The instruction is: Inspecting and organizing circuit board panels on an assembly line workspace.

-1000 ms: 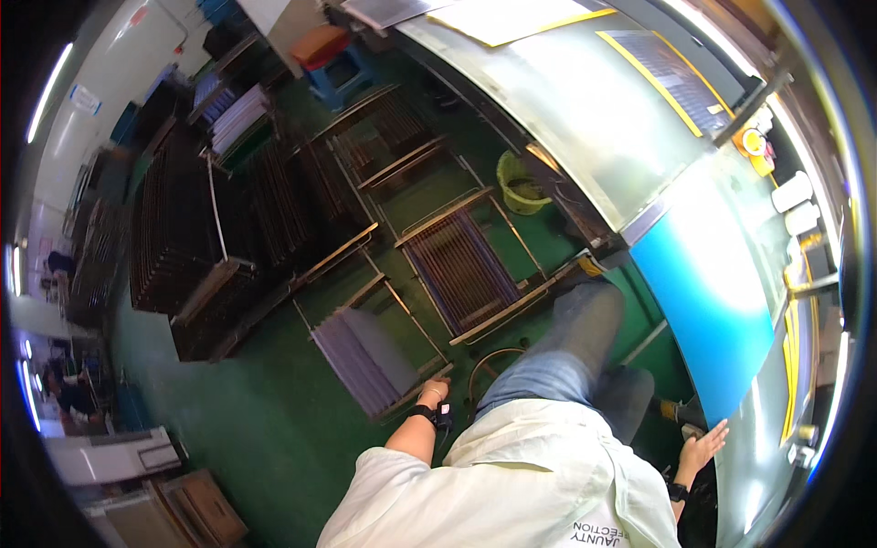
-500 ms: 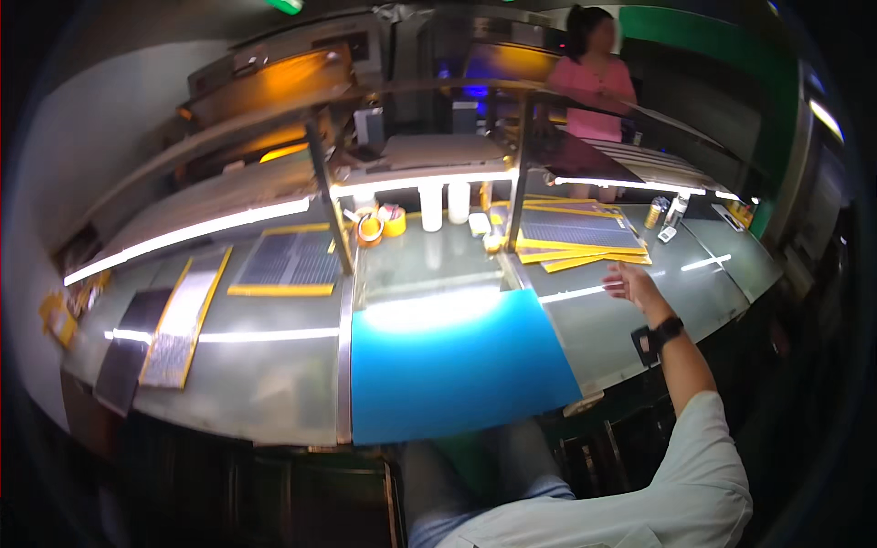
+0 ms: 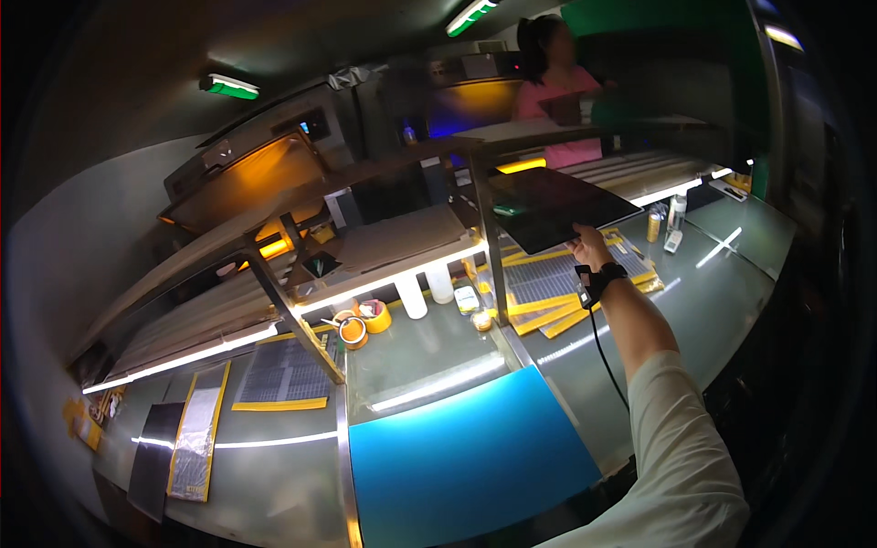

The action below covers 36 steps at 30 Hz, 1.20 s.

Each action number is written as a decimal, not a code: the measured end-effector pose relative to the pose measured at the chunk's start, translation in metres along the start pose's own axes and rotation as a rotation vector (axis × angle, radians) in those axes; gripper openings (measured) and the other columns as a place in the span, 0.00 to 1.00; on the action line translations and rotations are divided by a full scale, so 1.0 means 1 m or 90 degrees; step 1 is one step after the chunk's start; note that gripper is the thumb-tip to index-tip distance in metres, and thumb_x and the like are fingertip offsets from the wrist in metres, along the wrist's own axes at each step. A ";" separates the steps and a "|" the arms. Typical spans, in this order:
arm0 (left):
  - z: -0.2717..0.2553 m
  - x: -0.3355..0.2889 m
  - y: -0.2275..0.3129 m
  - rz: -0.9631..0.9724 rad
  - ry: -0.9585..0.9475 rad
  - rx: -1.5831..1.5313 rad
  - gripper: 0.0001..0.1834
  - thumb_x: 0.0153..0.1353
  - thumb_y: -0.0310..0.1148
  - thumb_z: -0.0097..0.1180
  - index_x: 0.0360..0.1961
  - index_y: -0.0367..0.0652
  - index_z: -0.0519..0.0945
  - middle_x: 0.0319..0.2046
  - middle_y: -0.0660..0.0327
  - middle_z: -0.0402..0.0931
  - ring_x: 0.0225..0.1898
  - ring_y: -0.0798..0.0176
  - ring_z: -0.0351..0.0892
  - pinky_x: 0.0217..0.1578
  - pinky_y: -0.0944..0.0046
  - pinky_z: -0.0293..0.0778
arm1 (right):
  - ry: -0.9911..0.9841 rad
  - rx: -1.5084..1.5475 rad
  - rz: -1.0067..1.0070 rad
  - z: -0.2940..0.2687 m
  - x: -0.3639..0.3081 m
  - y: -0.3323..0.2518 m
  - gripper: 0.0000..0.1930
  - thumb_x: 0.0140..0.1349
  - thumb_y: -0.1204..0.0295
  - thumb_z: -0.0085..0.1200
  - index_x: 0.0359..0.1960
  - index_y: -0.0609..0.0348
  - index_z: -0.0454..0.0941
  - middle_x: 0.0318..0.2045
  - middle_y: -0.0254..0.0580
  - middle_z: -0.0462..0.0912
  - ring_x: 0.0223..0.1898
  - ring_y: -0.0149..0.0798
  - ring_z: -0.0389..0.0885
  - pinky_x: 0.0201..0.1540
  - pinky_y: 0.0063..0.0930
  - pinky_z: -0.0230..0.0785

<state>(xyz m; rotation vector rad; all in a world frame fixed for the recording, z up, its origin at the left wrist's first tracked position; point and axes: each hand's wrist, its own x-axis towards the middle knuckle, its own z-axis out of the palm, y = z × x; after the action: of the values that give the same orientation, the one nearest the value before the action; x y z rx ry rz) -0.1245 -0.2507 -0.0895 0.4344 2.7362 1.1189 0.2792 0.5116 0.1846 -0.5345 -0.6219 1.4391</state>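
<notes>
My right hand reaches up to the shelf above the bench, its fingers closed on the near edge of a dark, flat sheet. How the thumb sits is partly hidden. A dark wrist device with a black cable is strapped on that arm. Below the hand, yellow-edged films with dark line patterns lie in a fanned stack. A glossy blue sheet lies flat on the bench in front of me. My left hand is out of view.
Shelf posts rise from the glass-topped bench. Tape rolls and white cylinders stand under the lit shelf. To the left lie more yellow-edged films and a dark strip. A person in pink stands beyond the shelf.
My right hand has moved up and forward from above the bench to the shelf and has taken hold of the dark sheet. The view has tilted upward.
</notes>
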 end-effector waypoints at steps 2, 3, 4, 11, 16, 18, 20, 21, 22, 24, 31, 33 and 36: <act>0.009 0.005 -0.008 0.102 0.058 0.008 0.13 0.58 0.39 0.49 0.35 0.42 0.79 0.32 0.52 0.78 0.31 0.56 0.77 0.33 0.60 0.72 | -0.016 0.085 0.021 -0.012 -0.018 0.000 0.08 0.55 0.78 0.51 0.37 0.61 0.71 0.36 0.42 0.78 0.38 0.39 0.77 0.41 0.32 0.73; 0.013 0.010 -0.004 0.086 0.032 -0.029 0.14 0.57 0.39 0.51 0.39 0.41 0.77 0.36 0.51 0.76 0.35 0.54 0.76 0.37 0.59 0.71 | 0.002 0.082 0.019 -0.024 -0.038 -0.006 0.08 0.55 0.78 0.51 0.37 0.61 0.71 0.36 0.42 0.78 0.38 0.39 0.77 0.41 0.32 0.73; 0.015 0.015 0.001 0.068 0.003 -0.064 0.16 0.56 0.38 0.52 0.42 0.40 0.75 0.40 0.50 0.75 0.39 0.53 0.74 0.41 0.58 0.70 | 0.011 0.086 0.017 -0.039 -0.061 -0.010 0.08 0.55 0.78 0.51 0.37 0.61 0.71 0.36 0.42 0.78 0.38 0.38 0.77 0.40 0.30 0.73; 0.013 0.002 0.171 0.261 0.044 -0.036 0.11 0.58 0.29 0.50 0.37 0.33 0.77 0.32 0.51 0.78 0.32 0.59 0.77 0.36 0.65 0.73 | 0.048 0.091 0.118 -0.167 -0.253 -0.038 0.08 0.57 0.74 0.52 0.38 0.60 0.73 0.36 0.38 0.79 0.36 0.32 0.79 0.32 0.22 0.76; 0.052 0.020 0.209 0.307 -0.120 -0.276 0.10 0.63 0.25 0.41 0.40 0.33 0.73 0.31 0.57 0.74 0.33 0.67 0.74 0.36 0.71 0.73 | -0.013 0.096 0.102 -0.214 -0.330 -0.044 0.05 0.58 0.73 0.51 0.35 0.60 0.74 0.30 0.36 0.80 0.28 0.31 0.80 0.24 0.20 0.75; 0.058 0.006 0.232 0.377 -0.154 -0.262 0.10 0.61 0.23 0.42 0.40 0.30 0.73 0.32 0.56 0.74 0.34 0.65 0.75 0.37 0.70 0.73 | 0.040 0.074 0.074 -0.221 -0.350 -0.045 0.07 0.58 0.72 0.51 0.35 0.60 0.74 0.30 0.36 0.80 0.28 0.32 0.80 0.25 0.20 0.75; 0.060 0.000 0.231 0.413 -0.157 -0.236 0.10 0.61 0.24 0.43 0.40 0.31 0.73 0.32 0.56 0.74 0.34 0.66 0.75 0.37 0.70 0.73 | 0.117 0.054 0.058 -0.209 -0.364 -0.047 0.08 0.58 0.71 0.51 0.36 0.61 0.74 0.30 0.36 0.79 0.29 0.33 0.80 0.25 0.20 0.75; 0.064 -0.002 0.233 0.445 -0.158 -0.215 0.10 0.62 0.25 0.43 0.40 0.31 0.74 0.32 0.56 0.75 0.33 0.66 0.75 0.37 0.69 0.73 | 0.089 0.065 0.063 -0.223 -0.366 -0.043 0.07 0.58 0.71 0.51 0.36 0.60 0.73 0.31 0.36 0.79 0.31 0.33 0.80 0.27 0.20 0.74; 0.061 -0.010 0.237 0.448 -0.158 -0.194 0.09 0.61 0.25 0.44 0.39 0.31 0.74 0.32 0.56 0.75 0.33 0.66 0.76 0.37 0.69 0.73 | 0.095 0.074 0.073 -0.219 -0.372 -0.042 0.07 0.58 0.71 0.51 0.36 0.59 0.73 0.31 0.36 0.79 0.31 0.32 0.79 0.28 0.21 0.74; 0.049 -0.028 0.248 0.470 -0.150 -0.120 0.10 0.59 0.27 0.47 0.38 0.32 0.76 0.31 0.54 0.77 0.33 0.63 0.76 0.37 0.67 0.73 | 0.092 0.095 0.087 -0.220 -0.379 -0.040 0.05 0.58 0.72 0.51 0.34 0.57 0.74 0.30 0.35 0.79 0.31 0.31 0.79 0.28 0.20 0.73; 0.055 -0.016 0.236 0.458 -0.184 -0.091 0.10 0.58 0.25 0.46 0.39 0.33 0.76 0.34 0.53 0.76 0.35 0.61 0.76 0.39 0.66 0.72 | 0.197 0.077 0.089 -0.228 -0.388 -0.035 0.06 0.56 0.71 0.54 0.34 0.57 0.72 0.26 0.35 0.78 0.24 0.30 0.78 0.24 0.18 0.70; 0.067 -0.009 0.228 0.465 -0.177 -0.153 0.09 0.60 0.24 0.45 0.37 0.31 0.75 0.30 0.56 0.75 0.32 0.65 0.76 0.36 0.69 0.74 | 0.247 0.037 0.071 -0.212 -0.394 -0.045 0.08 0.54 0.70 0.58 0.31 0.56 0.72 0.25 0.35 0.78 0.23 0.32 0.77 0.24 0.19 0.69; 0.070 -0.019 0.249 0.502 -0.185 -0.151 0.07 0.58 0.22 0.47 0.36 0.32 0.76 0.30 0.55 0.76 0.30 0.64 0.77 0.34 0.68 0.74 | 0.319 -0.055 0.008 -0.233 -0.392 -0.061 0.10 0.51 0.68 0.60 0.28 0.51 0.70 0.19 0.29 0.71 0.16 0.26 0.68 0.14 0.16 0.56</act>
<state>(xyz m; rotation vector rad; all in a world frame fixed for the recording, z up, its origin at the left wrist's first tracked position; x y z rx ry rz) -0.0380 -0.0416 0.0370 1.5746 2.1575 1.3590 0.4713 0.1241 0.0273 -0.9318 -0.2793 1.2274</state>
